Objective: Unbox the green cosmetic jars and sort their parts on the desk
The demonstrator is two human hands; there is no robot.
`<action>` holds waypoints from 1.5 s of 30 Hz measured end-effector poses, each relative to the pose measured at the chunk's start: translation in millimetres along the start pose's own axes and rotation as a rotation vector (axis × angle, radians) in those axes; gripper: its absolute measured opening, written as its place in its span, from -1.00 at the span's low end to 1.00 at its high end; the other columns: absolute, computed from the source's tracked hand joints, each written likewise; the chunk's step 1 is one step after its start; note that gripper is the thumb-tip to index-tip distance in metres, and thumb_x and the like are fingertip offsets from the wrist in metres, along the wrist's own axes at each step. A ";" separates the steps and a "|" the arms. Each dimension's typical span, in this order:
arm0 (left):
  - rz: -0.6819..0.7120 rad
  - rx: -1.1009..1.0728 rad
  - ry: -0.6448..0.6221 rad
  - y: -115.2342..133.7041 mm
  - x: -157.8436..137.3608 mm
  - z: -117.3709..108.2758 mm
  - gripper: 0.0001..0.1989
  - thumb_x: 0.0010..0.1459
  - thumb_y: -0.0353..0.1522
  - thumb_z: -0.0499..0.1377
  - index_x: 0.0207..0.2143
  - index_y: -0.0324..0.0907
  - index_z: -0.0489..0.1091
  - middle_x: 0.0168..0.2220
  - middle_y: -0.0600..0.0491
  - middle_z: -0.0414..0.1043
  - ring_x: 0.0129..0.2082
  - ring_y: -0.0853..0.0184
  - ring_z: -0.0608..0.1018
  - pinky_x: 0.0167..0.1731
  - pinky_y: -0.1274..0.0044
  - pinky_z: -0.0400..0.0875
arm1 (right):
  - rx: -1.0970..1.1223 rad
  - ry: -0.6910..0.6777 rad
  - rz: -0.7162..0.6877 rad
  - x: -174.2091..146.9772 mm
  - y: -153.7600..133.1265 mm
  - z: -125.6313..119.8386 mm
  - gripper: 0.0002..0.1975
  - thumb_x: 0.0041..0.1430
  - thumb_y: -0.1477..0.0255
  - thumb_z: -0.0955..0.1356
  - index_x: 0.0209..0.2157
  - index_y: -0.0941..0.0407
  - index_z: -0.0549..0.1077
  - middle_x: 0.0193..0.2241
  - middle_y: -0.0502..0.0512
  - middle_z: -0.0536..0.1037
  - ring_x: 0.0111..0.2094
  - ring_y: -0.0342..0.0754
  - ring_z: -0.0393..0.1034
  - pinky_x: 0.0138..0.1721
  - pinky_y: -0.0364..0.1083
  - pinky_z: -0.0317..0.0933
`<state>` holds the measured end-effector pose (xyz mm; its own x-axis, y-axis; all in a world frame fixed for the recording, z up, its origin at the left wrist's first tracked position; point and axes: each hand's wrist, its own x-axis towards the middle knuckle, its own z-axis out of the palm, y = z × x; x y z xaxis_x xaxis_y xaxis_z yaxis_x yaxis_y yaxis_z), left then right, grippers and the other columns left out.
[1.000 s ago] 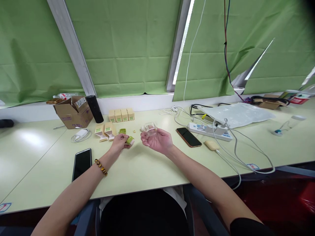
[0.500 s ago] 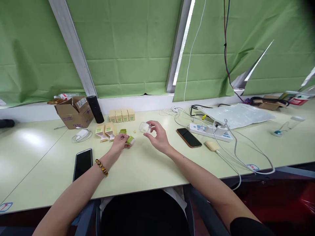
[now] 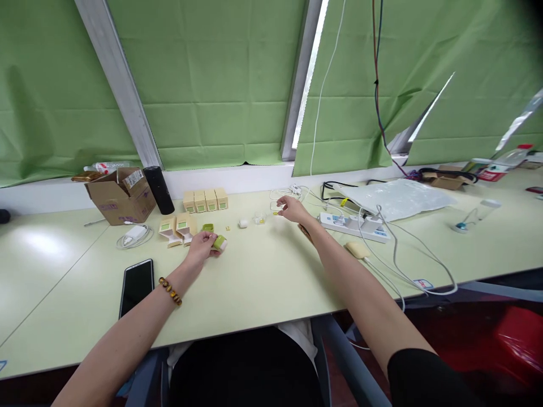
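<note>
My left hand (image 3: 201, 249) is closed on a small green-and-white case (image 3: 219, 243), held just above the table. Farther right, my right hand (image 3: 293, 210) pinches what looks like a small clear piece with a yellow-green spot (image 3: 275, 213); its outline is hard to make out. Between the hands stand a clear plastic box (image 3: 259, 218) and a short white cylinder (image 3: 242, 224). A tiny yellow part (image 3: 228, 228) and a square green frame (image 3: 207, 227) lie on the table near my left hand.
Two opened cardboard boxes (image 3: 177, 229) sit behind my left hand, with several small boxes (image 3: 206, 200) lined up farther back. A phone (image 3: 136, 287) lies at left. To the right are a power strip (image 3: 354, 226), cables and a yellow mouse-like object (image 3: 357, 249).
My right hand has moved right, away from the clear box it held, which now stands on the table. The white cylinder now stands separately beside it. My left hand keeps the green-and-white case.
</note>
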<state>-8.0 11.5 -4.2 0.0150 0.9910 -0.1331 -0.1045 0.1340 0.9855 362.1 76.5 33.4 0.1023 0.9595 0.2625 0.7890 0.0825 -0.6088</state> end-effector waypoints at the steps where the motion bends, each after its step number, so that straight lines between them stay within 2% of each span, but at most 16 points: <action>1: -0.001 0.001 0.000 0.3 -0.2 0.1 -0.71 0.18 -0.26 0.43 -0.30 -0.27 0.44 -0.35 -0.08 0.59 -0.46 0.31 0.62 -0.51 0.51 0.60 | -0.010 -0.028 0.008 4.9 4.7 1.6 -0.61 -0.04 0.58 0.49 -0.11 0.15 0.51 -0.04 0.22 0.63 -0.18 0.02 0.51 -0.03 -0.01 0.37; 7: -0.003 0.028 0.019 3.7 -2.7 1.9 -0.75 0.22 -0.29 0.39 -0.32 -0.26 0.43 -0.35 -0.07 0.59 -0.44 0.32 0.61 -0.49 0.51 0.60 | -0.038 -0.194 0.039 26.9 18.3 15.6 -0.53 -0.18 0.68 0.49 -0.12 0.19 0.56 -0.11 0.20 0.69 -0.20 -0.01 0.54 -0.13 -0.12 0.37; 12: 0.003 0.038 0.007 4.2 -4.5 1.3 -0.76 0.24 -0.29 0.38 -0.31 -0.26 0.43 -0.33 -0.09 0.60 -0.42 0.32 0.61 -0.48 0.51 0.60 | -0.009 -0.279 0.033 32.3 21.2 23.9 -0.48 -0.18 0.70 0.47 -0.08 0.20 0.57 -0.06 0.22 0.70 -0.22 -0.03 0.54 -0.25 -0.17 0.36; 18: -0.001 0.038 0.019 3.7 -3.2 0.5 -0.74 0.21 -0.27 0.40 -0.31 -0.26 0.44 -0.31 -0.11 0.60 -0.41 0.30 0.62 -0.47 0.49 0.60 | 0.008 -0.293 0.027 32.4 20.2 28.8 -0.46 -0.18 0.69 0.45 -0.06 0.18 0.57 -0.02 0.22 0.69 -0.19 -0.01 0.55 -0.27 -0.18 0.37; 24: 0.003 0.043 0.009 5.7 -5.7 1.7 -0.76 0.25 -0.28 0.37 -0.30 -0.25 0.42 -0.32 -0.09 0.59 -0.41 0.31 0.62 -0.48 0.51 0.59 | 0.005 -0.274 0.019 30.6 17.1 29.3 -0.50 -0.18 0.72 0.44 -0.10 0.18 0.58 -0.05 0.22 0.70 -0.18 0.04 0.56 -0.17 -0.13 0.38; 27: -0.004 0.048 0.010 5.8 -6.4 1.9 -0.76 0.26 -0.28 0.36 -0.29 -0.25 0.42 -0.32 -0.09 0.59 -0.43 0.33 0.62 -0.48 0.51 0.60 | 0.011 -0.249 0.004 26.2 15.2 25.5 -0.43 -0.17 0.73 0.42 -0.03 0.20 0.55 -0.04 0.25 0.68 -0.16 0.06 0.55 -0.13 -0.08 0.40; 29: -0.009 0.043 0.009 5.6 -6.1 2.1 -0.74 0.25 -0.26 0.37 -0.30 -0.25 0.41 -0.32 -0.08 0.59 -0.43 0.33 0.62 -0.47 0.51 0.60 | 0.018 -0.203 -0.016 21.6 11.4 21.0 -0.34 -0.16 0.72 0.40 0.08 0.19 0.49 0.06 0.29 0.63 -0.10 0.10 0.53 -0.07 -0.02 0.41; 32: -0.017 -0.002 0.002 6.0 -6.1 2.7 -0.75 0.24 -0.28 0.38 -0.31 -0.25 0.41 -0.33 -0.07 0.58 -0.40 0.31 0.63 -0.45 0.50 0.61 | 0.033 -0.072 -0.069 11.2 -4.9 14.2 -0.24 -0.11 0.71 0.36 0.21 0.15 0.37 0.25 0.30 0.47 0.11 0.16 0.42 0.13 0.09 0.34; 34: -0.026 -0.060 -0.010 7.3 -7.1 3.4 -0.78 0.27 -0.33 0.36 -0.32 -0.25 0.40 -0.32 -0.08 0.59 -0.39 0.31 0.64 -0.43 0.50 0.61 | 0.060 0.046 -0.120 0.2 -25.0 12.3 -0.27 -0.05 0.69 0.33 0.21 0.10 0.35 0.26 0.24 0.44 0.19 0.16 0.33 0.22 0.15 0.25; 36: -0.033 -0.121 -0.026 9.2 -8.9 4.2 -0.83 0.32 -0.39 0.29 -0.32 -0.26 0.39 -0.31 -0.10 0.59 -0.38 0.30 0.65 -0.42 0.50 0.61 | 0.183 0.232 -0.246 -15.5 -51.1 14.3 -0.45 0.01 0.63 0.34 0.08 0.07 0.42 0.15 0.21 0.51 0.11 0.16 0.37 0.15 0.16 0.30; 37: -0.036 -0.148 -0.037 10.3 -10.0 4.7 -0.85 0.34 -0.42 0.26 -0.32 -0.27 0.38 -0.29 -0.12 0.60 -0.37 0.30 0.66 -0.41 0.49 0.62 | 0.245 0.268 -0.306 -25.3 -65.0 17.2 -0.52 0.03 0.61 0.35 0.03 0.06 0.43 0.09 0.19 0.53 0.06 0.14 0.40 0.08 0.15 0.33; 40: -0.020 -0.221 -0.077 13.0 -12.8 5.7 -0.87 0.34 -0.45 0.23 -0.31 -0.26 0.36 -0.25 -0.16 0.62 -0.33 0.25 0.70 -0.40 0.49 0.62 | 0.444 0.222 -0.399 -59.1 -101.6 34.4 -0.68 0.10 0.51 0.37 -0.08 0.04 0.45 -0.11 0.13 0.59 -0.11 0.06 0.45 -0.16 0.03 0.35; 43: 0.055 -0.295 -0.144 13.8 -14.7 5.8 -0.81 0.28 -0.40 0.31 -0.31 -0.23 0.33 -0.21 -0.17 0.63 -0.26 0.18 0.73 -0.38 0.49 0.62 | 0.636 0.092 -0.326 -91.3 -122.0 63.6 -0.77 0.14 0.37 0.40 -0.13 0.06 0.46 -0.25 0.08 0.58 -0.20 0.01 0.48 -0.29 -0.06 0.31; 45: 0.124 -0.338 -0.182 13.4 -15.6 5.6 -0.76 0.24 -0.34 0.35 -0.30 -0.21 0.31 -0.17 -0.16 0.64 -0.21 0.16 0.73 -0.34 0.46 0.64 | 0.750 0.010 -0.247 -107.3 -127.5 84.7 -0.74 0.13 0.26 0.43 -0.17 0.08 0.46 -0.31 0.06 0.56 -0.26 -0.02 0.46 -0.35 -0.09 0.28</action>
<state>-4.1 -2.2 11.7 0.1543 0.9874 0.0356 -0.4369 0.0359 0.8988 199.1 -14.1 19.5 -0.0148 0.8876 0.4604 0.1707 0.4559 -0.8735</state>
